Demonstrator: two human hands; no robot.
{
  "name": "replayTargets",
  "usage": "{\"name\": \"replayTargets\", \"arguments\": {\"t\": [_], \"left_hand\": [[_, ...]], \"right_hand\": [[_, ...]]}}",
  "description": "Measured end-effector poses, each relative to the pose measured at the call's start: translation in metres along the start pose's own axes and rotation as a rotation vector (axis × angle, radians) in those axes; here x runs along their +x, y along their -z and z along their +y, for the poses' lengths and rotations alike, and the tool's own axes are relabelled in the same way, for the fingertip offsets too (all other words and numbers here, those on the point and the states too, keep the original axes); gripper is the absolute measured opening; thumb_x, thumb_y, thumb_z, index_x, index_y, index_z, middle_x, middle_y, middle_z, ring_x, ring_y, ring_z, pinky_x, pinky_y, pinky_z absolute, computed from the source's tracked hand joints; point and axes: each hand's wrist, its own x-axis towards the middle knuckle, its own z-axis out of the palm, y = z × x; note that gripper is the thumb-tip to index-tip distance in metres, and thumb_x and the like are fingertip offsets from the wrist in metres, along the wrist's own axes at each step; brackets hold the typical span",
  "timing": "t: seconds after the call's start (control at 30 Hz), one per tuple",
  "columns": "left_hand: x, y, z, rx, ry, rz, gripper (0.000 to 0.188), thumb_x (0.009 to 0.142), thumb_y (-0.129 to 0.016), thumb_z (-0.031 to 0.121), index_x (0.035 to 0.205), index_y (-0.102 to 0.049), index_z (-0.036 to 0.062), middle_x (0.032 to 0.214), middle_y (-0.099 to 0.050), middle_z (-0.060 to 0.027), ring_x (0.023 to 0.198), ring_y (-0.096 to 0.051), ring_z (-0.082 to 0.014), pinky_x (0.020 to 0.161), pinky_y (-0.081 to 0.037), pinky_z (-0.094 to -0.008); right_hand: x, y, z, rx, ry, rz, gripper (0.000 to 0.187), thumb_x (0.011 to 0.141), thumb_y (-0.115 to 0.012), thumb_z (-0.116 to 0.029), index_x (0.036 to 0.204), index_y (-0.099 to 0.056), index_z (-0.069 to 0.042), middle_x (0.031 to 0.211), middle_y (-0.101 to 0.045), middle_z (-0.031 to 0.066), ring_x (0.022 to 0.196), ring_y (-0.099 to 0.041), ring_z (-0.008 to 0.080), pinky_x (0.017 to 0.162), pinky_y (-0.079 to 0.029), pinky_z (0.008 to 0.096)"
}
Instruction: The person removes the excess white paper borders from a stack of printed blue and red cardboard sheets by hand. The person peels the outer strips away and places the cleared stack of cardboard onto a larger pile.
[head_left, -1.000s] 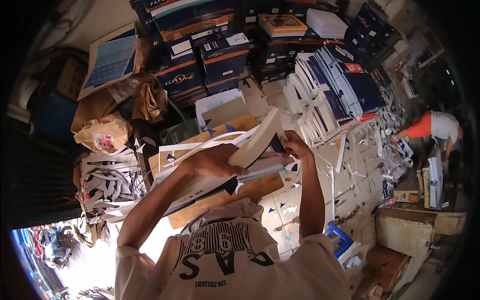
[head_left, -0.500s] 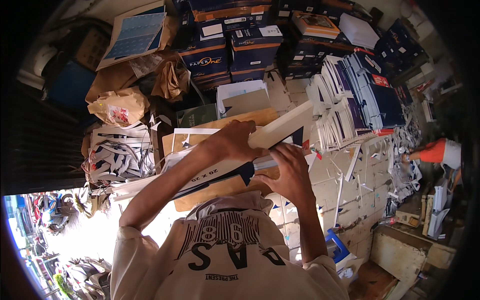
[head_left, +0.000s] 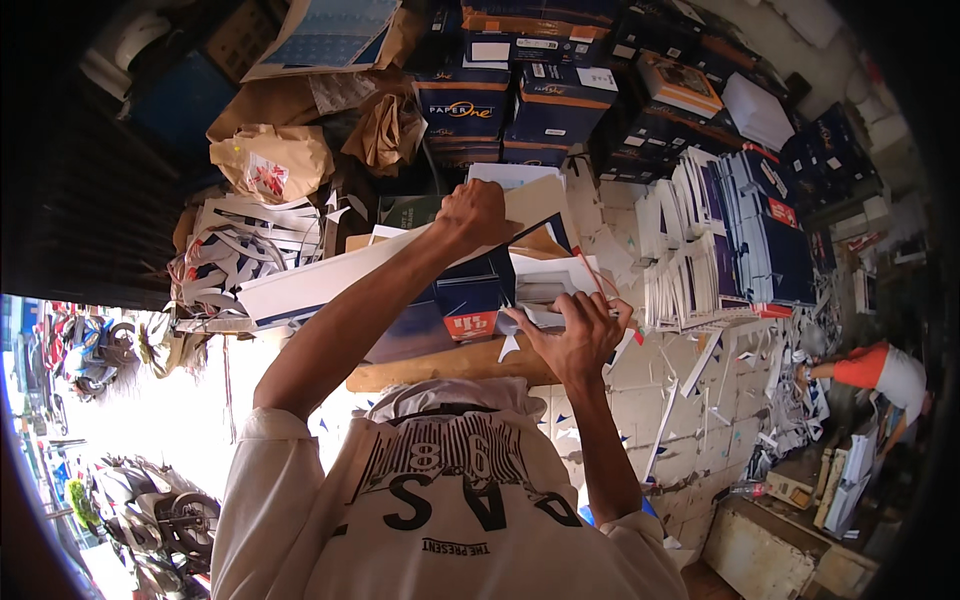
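Note:
My left hand is closed over the upper edge of a long cream-white board, which lies slanted across the work surface. Under and in front of this board shows a dark blue printed sheet with a red patch. My right hand is at the sheet's right end, its fingers curled and the thumb reaching left. White and grey paper lies beside those fingers; what they grip is partly hidden. A small white paper scrap sticks out below the right thumb. A thin red strip runs just above the fingers.
A tan wooden board edge lies nearest my body. Paper offcuts are heaped at left, beside a crumpled brown paper bag. Blue cartons stand behind. Stacked white-and-blue folders are at right. Another person bends at far right.
The long board has tilted and shifted away from my body with my left hand, baring the dark blue sheet with the red patch. My right hand's fingers have curled more. The whole view has shifted.

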Motion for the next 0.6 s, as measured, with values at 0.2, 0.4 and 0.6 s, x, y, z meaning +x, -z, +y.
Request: {"name": "replayTargets", "arguments": {"t": [0.2, 0.4, 0.6], "left_hand": [[-0.037, 0.037, 0.000, -0.348, -0.249, -0.598, 0.071, 0.075, -0.068, 0.067, 0.113, -0.071, 0.0076, 0.098, -0.073, -0.0140, 0.089, -0.069, -0.0313, 0.081, -0.054, -0.0362], [-0.062, 0.038, 0.032, -0.175, -0.196, -0.598, 0.069, 0.081, -0.065, 0.063, 0.119, -0.066, 0.0045, 0.105, -0.071, -0.0147, 0.097, -0.067, -0.0305, 0.087, -0.051, -0.0405], [-0.056, 0.030, 0.016, -0.320, -0.032, -0.610, 0.064, 0.081, -0.068, 0.052, 0.121, -0.063, 0.0026, 0.103, -0.070, -0.0137, 0.095, -0.067, -0.0254, 0.085, -0.050, -0.0364]], "right_hand": [[0.005, 0.006, 0.000, -0.003, -0.095, -0.118, 0.052, 0.061, -0.086, -0.051, 0.074, -0.062, -0.008, 0.075, -0.065, 0.0049, 0.079, -0.059, 0.0219, 0.091, -0.033, 0.0435], [0.039, 0.030, -0.006, 0.115, 0.030, -0.808, 0.048, 0.082, -0.074, -0.047, 0.094, -0.070, -0.001, 0.085, -0.070, 0.0159, 0.090, -0.064, 0.0344, 0.074, -0.050, 0.0401], [0.069, 0.022, 0.028, 0.618, -0.242, -1.292, 0.046, 0.095, -0.059, -0.046, 0.107, -0.068, -0.002, 0.096, -0.071, 0.0154, 0.085, -0.068, 0.0264, 0.076, -0.051, 0.0368]]}}
